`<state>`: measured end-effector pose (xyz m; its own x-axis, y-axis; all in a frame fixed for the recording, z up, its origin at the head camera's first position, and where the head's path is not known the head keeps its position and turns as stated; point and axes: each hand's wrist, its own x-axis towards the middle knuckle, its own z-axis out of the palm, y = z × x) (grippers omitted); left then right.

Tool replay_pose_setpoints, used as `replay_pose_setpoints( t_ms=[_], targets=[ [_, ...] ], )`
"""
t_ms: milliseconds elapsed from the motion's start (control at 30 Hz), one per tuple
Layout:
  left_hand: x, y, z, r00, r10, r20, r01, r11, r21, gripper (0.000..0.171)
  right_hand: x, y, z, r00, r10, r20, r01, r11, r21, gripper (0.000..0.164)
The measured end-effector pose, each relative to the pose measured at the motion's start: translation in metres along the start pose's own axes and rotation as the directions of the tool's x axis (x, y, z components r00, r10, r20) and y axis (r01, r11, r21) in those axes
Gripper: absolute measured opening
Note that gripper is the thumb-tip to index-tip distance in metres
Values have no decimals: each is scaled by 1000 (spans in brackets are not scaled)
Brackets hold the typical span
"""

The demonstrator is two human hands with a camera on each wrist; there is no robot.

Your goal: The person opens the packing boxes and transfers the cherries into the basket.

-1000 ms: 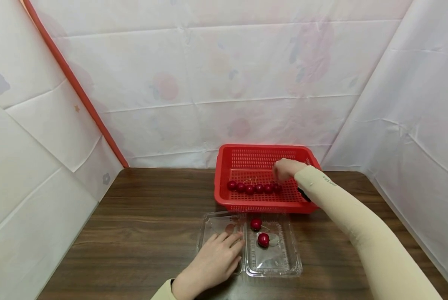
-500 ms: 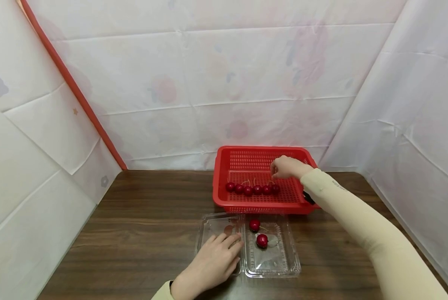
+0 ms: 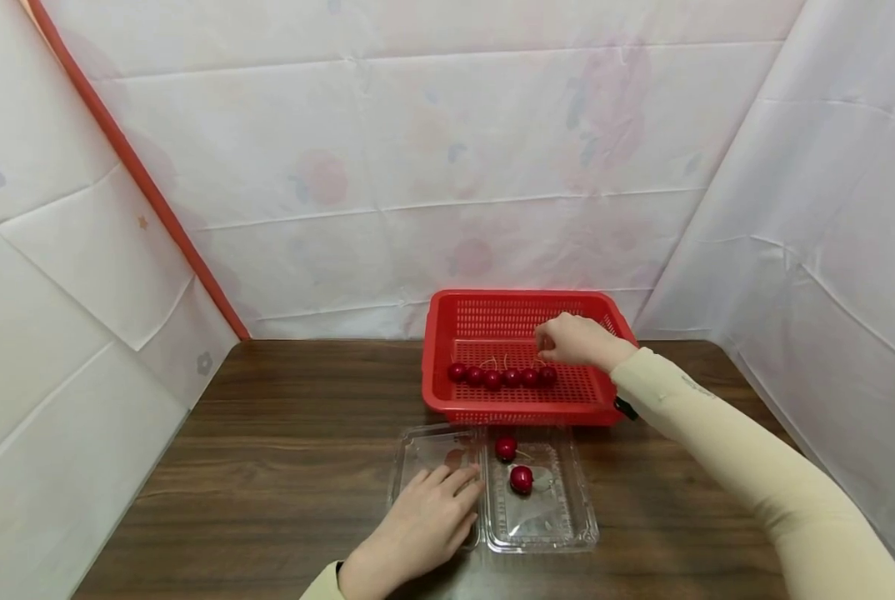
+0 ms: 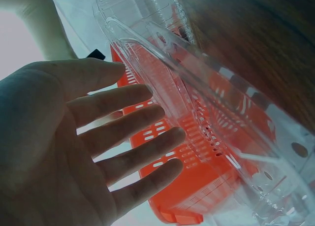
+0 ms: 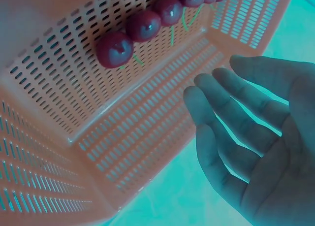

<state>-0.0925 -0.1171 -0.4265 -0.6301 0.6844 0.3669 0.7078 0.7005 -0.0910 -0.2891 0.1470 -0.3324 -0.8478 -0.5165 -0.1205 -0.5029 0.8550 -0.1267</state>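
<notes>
My left hand (image 3: 427, 518) rests on the lid (image 3: 415, 454) of a clear plastic clamshell box, its fingers extended in the left wrist view. Two dark red cherries lie in the box's other half (image 3: 543, 533): one cherry (image 3: 506, 448) toward the back, another cherry (image 3: 521, 479) nearer the front. Behind the box stands a red perforated basket (image 3: 522, 409). Several cherries (image 3: 492, 380) form a row across its floor, green stems showing in the right wrist view. My right hand (image 3: 577, 340) hovers over the basket's right part, fingers loosely bent and holding nothing, apart from the cherries.
The dark wooden table (image 3: 282, 467) carries the box and basket. A white patterned sheet (image 3: 387, 167) hangs right behind the basket, with more sheeting at both sides. A red strip (image 3: 140, 171) runs down the left corner.
My right hand has drawn up and back from the right end of the cherry row, leaving the end cherry in view. The left hand stays on the lid.
</notes>
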Motion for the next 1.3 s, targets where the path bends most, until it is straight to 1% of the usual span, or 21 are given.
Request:
replay_pose_setpoints(
  t_ms=[233, 567, 833, 1133, 1300],
  targets=[
    [1, 0, -1, 1000, -3, -5, 3, 1000, 1, 33, -13, -14, -2, 998, 3, -61, -5, 1000, -23, 5],
    [-1, -2, -2, 1000, -6, -8, 6, 1000, -10, 33, -29, -33, 0, 986, -81, -149, 72, 995, -63, 4],
    [-1, -2, -2, 1000, -7, -4, 7, 1000, -4, 35, -43, -42, 4, 960, -137, -244, 117, 989, -93, 7],
    [-1, -2, -2, 1000, -10, 8, 10, 1000, -4, 35, -59, -49, 11, 931, -189, -313, 161, 980, -115, 6],
    [0, -2, -2, 1000, -10, 13, 10, 1000, -1, 36, -67, -56, 13, 929, -187, -319, 158, 981, -115, 5]
  ],
)
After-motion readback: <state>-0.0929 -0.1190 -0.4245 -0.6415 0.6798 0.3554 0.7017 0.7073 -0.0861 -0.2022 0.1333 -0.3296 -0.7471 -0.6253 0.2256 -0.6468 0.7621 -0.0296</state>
